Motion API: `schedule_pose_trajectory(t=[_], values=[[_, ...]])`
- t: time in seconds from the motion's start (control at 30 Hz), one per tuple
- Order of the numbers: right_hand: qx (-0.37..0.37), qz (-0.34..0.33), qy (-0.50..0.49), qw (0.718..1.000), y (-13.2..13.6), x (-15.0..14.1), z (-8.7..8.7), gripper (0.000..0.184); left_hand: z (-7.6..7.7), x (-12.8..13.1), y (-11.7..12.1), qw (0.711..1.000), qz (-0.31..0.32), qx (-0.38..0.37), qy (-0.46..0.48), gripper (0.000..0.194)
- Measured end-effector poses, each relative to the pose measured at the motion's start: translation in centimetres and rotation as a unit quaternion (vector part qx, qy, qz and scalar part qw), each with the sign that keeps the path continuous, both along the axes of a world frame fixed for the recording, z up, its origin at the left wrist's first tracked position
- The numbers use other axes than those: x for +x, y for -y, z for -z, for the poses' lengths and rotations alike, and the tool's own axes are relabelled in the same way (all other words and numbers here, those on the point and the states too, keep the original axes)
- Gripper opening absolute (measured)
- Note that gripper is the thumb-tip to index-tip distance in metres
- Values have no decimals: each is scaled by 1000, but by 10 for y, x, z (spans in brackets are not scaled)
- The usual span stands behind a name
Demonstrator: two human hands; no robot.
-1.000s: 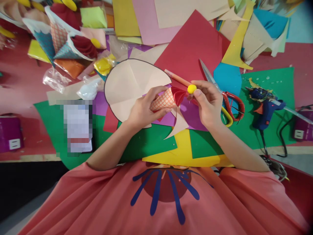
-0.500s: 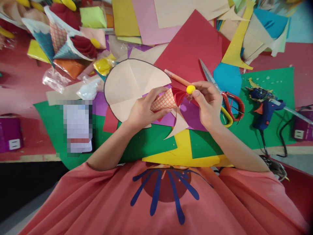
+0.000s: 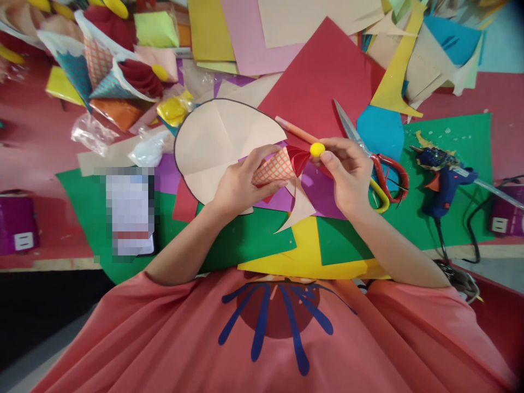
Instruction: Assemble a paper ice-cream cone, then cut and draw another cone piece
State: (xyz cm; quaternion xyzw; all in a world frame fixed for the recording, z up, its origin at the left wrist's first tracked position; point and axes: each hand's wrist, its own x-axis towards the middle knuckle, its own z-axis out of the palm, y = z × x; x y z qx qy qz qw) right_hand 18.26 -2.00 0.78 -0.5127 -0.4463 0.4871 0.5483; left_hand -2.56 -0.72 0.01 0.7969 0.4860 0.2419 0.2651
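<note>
My left hand (image 3: 241, 183) is wrapped round a small paper cone (image 3: 273, 168) with an orange grid pattern, its mouth turned to the right. Out of that mouth come dark red paper folds (image 3: 300, 160), narrowing to a tip. A yellow ball (image 3: 317, 149) is pinched between the thumb and fingers of my right hand (image 3: 347, 174), right at that tip. Whether the ball is fixed to the paper I cannot tell. Under the hands lie purple paper (image 3: 319, 191) and a curved beige scrap (image 3: 301, 204).
Scissors (image 3: 380, 169) with red and yellow handles lie right of my right hand, a blue glue gun (image 3: 444, 188) beyond. A beige paper disc (image 3: 204, 142) lies behind my left hand. Similar finished cones (image 3: 102, 60) stand at upper left, near a phone (image 3: 131, 213).
My right hand has shifted the yellow ball slightly left, closer to the red folds. My left hand and the cone have stayed in place.
</note>
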Motion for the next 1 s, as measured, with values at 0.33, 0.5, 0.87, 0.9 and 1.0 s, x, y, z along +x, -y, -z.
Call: schedule_pose_trajectory(t=[0.33, 0.5, 0.87, 0.9, 1.0], values=[[-18, -7, -13, 1000, 1, 0, 2, 13, 2, -2, 1, 1000, 2, -8, -7, 54], [-7, -13, -8, 1000, 2, 0, 3, 14, 1, -1, 1, 1000, 1, -8, -6, 53], [1, -10, 48, 999, 3, 0, 1, 15, 0, -1, 1, 1000, -2, 17, -22, 53], [5, -10, 52, 999, 3, 0, 1, 15, 0, -1, 1, 1000, 0, 11, -23, 53], [26, -10, 58, 998, 2, 0, 3, 15, 0, -1, 2, 1000, 5, -3, -18, 52]])
